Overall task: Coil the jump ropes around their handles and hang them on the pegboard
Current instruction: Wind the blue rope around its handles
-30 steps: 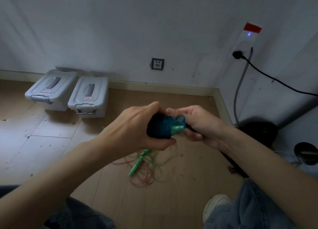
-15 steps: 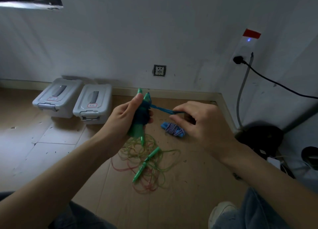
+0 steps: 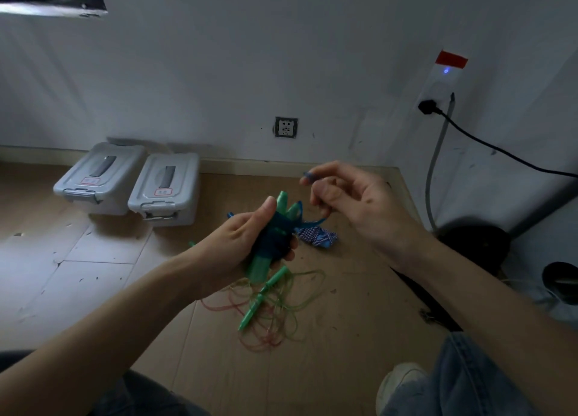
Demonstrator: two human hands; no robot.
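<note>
- My left hand (image 3: pixel 247 243) grips the green handles (image 3: pixel 283 206), fingers curled round the dark blue rope (image 3: pixel 275 240) wound on them, held up above the loose rope (image 3: pixel 272 315).
- My right hand (image 3: pixel 353 206) pinches the blue rope's free end (image 3: pixel 308 175) between thumb and forefinger, other fingers loosely curled, up to the right of the handles.
- A wrapped blue-and-white rope (image 3: pixel 316 235) lies on the floor just behind the handles.
- Two grey boxes (image 3: pixel 131 184) sit left of the handles, against the wall.

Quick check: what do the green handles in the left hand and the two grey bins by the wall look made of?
Green handles: likely plastic, smooth and slightly translucent, with a soft sheen at the tips. Grey bins: moulded plastic, matte, judging by the ribbed lids and clip latches. The left hand grips the handles.
</note>
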